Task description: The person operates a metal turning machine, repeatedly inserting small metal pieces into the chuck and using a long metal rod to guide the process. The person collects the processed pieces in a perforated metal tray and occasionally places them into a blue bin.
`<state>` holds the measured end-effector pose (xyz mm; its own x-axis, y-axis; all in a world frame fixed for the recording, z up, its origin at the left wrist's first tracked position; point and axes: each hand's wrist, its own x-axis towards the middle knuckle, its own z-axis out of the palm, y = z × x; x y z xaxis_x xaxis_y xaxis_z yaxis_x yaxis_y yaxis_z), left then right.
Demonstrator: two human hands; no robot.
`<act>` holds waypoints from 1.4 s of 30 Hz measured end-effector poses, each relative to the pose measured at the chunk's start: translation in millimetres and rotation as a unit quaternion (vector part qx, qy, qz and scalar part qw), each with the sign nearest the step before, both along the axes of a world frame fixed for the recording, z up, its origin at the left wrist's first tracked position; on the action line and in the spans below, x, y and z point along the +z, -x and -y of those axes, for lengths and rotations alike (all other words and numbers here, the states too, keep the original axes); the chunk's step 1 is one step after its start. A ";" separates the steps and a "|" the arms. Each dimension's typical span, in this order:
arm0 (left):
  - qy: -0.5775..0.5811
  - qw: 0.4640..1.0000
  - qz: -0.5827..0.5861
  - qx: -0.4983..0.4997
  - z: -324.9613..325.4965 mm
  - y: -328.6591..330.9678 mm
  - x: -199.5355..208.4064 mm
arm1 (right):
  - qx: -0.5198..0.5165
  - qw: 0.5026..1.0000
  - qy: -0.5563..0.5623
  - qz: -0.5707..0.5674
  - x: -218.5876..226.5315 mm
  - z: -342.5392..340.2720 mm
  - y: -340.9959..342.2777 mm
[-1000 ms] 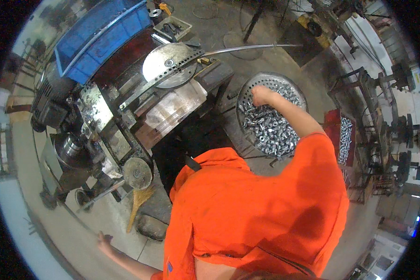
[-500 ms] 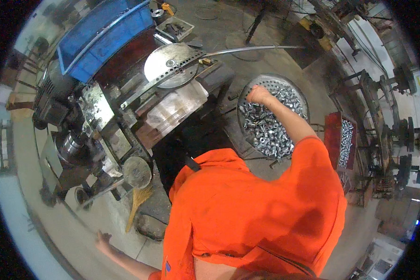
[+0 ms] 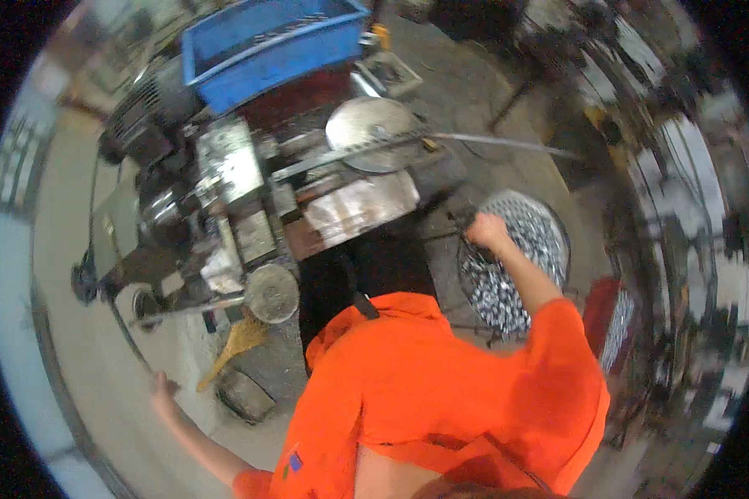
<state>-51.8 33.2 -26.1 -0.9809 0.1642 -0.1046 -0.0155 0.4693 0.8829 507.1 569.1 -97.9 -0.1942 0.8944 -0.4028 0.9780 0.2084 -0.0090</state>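
Note:
My right hand (image 3: 487,230) is over the far-left rim of a round metal pan (image 3: 558,224). Its fingers are curled closed, and whatever they may hold is hidden. Below it, the pan holds a heap of small shiny metal parts (image 3: 499,295), too blurred to name exactly. Away at the lower left, my left hand (image 3: 165,392) hangs low over the floor with thumb and fingers somewhat apart. No object shows in it, though the picture is smeared. Both arms come out of orange sleeves.
Ahead stands a machine with a round metal disc (image 3: 370,133) and a long bar (image 3: 508,145). A blue crate (image 3: 275,62) sits behind it. Left are a round stool-like disc (image 3: 271,293) and a straw broom (image 3: 243,337). A red bin (image 3: 601,312) of metal parts is at right.
The whole view has shifted, so the machine and pan appear lower and farther right. My right hand has drawn toward the pan's left rim. My left hand has swung outward, away from my body.

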 end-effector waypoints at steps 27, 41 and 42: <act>0.375 0.903 -0.208 -0.022 21.2 -20.4 4.7 | 0.483 0.731 -0.031 -0.480 190.2 38.9 339.9; 0.399 0.908 -0.111 0.056 46.3 -91.9 5.8 | 0.526 0.792 -0.005 -0.311 146.7 81.5 517.0; 0.404 0.908 -0.096 0.059 46.0 -90.0 6.1 | 0.520 0.793 0.012 -0.315 150.3 84.7 518.6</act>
<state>38.2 -12.8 -20.0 -0.9995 0.0027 0.0306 0.0100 0.9701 0.2424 -11.5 484.4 52.4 -0.9923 0.1111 0.0540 0.0759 0.8930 -0.4437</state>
